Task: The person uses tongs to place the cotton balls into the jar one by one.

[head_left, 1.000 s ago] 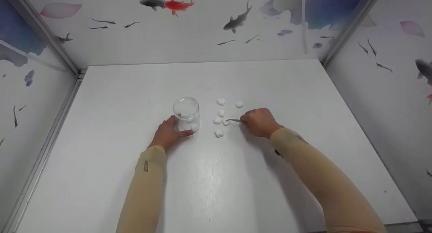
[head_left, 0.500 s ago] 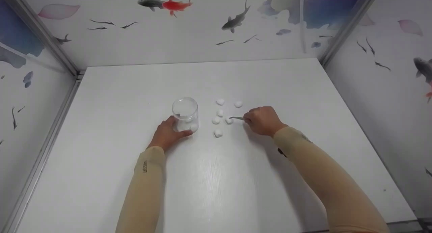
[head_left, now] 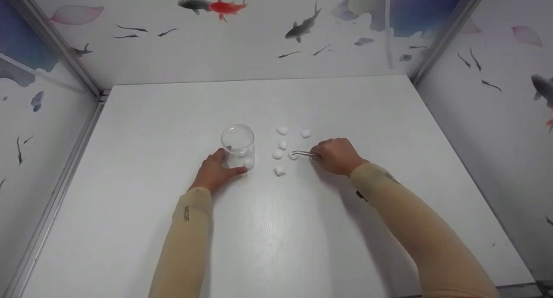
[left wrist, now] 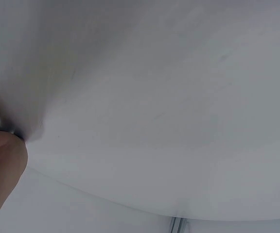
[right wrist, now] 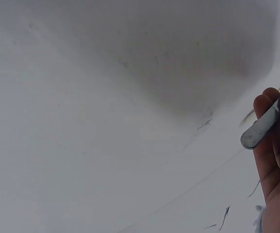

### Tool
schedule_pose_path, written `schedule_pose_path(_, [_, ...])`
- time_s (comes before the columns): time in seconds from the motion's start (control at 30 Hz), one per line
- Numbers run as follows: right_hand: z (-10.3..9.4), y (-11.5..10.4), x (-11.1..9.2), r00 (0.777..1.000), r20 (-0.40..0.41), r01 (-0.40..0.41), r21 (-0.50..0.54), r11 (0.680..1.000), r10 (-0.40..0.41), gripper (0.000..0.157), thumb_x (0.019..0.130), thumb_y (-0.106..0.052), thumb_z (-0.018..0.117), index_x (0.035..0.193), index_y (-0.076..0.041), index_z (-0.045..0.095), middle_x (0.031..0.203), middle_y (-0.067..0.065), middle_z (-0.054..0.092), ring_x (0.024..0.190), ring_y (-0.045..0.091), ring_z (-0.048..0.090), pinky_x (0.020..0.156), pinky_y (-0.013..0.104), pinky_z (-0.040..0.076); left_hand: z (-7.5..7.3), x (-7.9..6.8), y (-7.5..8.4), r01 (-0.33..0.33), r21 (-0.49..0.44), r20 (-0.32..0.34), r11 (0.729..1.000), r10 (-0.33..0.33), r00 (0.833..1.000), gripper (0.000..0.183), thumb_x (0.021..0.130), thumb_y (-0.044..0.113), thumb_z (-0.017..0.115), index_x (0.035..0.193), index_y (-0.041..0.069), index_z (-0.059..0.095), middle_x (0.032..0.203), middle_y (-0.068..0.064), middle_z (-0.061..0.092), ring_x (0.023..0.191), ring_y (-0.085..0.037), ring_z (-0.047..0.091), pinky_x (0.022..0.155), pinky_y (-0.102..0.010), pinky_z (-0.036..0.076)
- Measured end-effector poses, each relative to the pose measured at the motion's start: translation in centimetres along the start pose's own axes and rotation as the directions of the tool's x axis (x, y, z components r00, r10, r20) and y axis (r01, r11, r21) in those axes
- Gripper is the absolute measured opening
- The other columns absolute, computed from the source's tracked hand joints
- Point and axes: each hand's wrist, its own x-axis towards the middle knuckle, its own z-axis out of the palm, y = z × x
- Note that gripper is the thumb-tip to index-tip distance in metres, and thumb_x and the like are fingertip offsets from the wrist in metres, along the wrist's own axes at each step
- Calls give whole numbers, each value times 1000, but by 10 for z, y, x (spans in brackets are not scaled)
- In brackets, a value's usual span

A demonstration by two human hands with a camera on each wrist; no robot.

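Note:
A clear round jar (head_left: 238, 139) stands upright on the white table, a few white cotton balls (head_left: 249, 163) visible low inside it. My left hand (head_left: 214, 170) holds the jar round its lower near side, thumb across the front. In my right hand (head_left: 338, 155) I grip metal tweezers (head_left: 304, 153), pointing left. Their two tips are apart, over or against a cotton ball (head_left: 293, 156); contact is unclear. The right wrist view shows the rounded rear end of the tweezers (right wrist: 260, 132) and my curled fingers. Only part of my left hand (left wrist: 4, 162) enters the left wrist view.
Several loose cotton balls lie between jar and tweezers, among them a near one (head_left: 280, 171) and a far right one (head_left: 306, 134). Walls printed with fish (head_left: 302, 28) enclose the back and sides of the white table (head_left: 151, 116).
The tweezers and the cotton ball at their tips have shifted a little right, away from the other balls. The tips now stand apart. My left hand and the jar have stayed put.

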Motion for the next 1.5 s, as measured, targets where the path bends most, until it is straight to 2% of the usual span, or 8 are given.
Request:
schedule_pose_path(0.4, [2,-5,0,999,30,-41,9,999,41,13,92,-9,70,98,-11,81,89,2,75,77,18,70,70,37,59,1,1,-1,-5,0,-8,1000,5,1000,106,74,63,79,155,14,34,157,-11,37,147,-35,24,120,-51,19])
schedule_pose_path(0.57, [0,-5,1,1000,-3,-29,-20,999,29,13,91,-8,69,96,-11,81,86,1,75,73,18,70,64,37,58,3,2,-1,18,-5,0,1000,-18,1000,108,73,65,79,156,14,33,158,-10,35,147,-34,23,120,-51,19])
schedule_pose_path(0.9, [-20,-2,7,996,-86,7,-28,1000,-10,9,90,-8,72,92,-10,80,80,2,74,69,19,69,61,37,59,0,3,0,-5,18,-2,1000,5,1000,107,72,66,78,154,12,36,155,-13,39,145,-35,28,119,-51,23])
schedule_pose_path(1.23, [-50,-26,41,987,-142,68,-39,997,-73,11,91,-8,69,93,-9,80,79,4,73,63,18,67,57,36,58,0,3,-3,-10,22,-4,1000,10,1000,104,73,64,79,154,14,37,155,-12,39,145,-34,29,119,-50,22])
schedule_pose_path(1.4, [-66,-46,62,971,-202,113,-68,991,-125,12,92,-8,67,91,-10,79,73,2,70,56,15,59,50,33,53,0,1,-1,-5,23,3,1000,5,1000,104,75,63,79,155,14,35,156,-12,38,146,-36,27,119,-51,21])
schedule_pose_path(1.5, [-72,-59,73,959,-239,139,-78,987,-154,11,92,-8,68,91,-11,79,73,2,69,56,15,60,49,32,52,0,0,0,-6,22,8,1000,6,1000,104,75,63,78,155,13,34,156,-13,38,146,-37,26,119,-52,21])
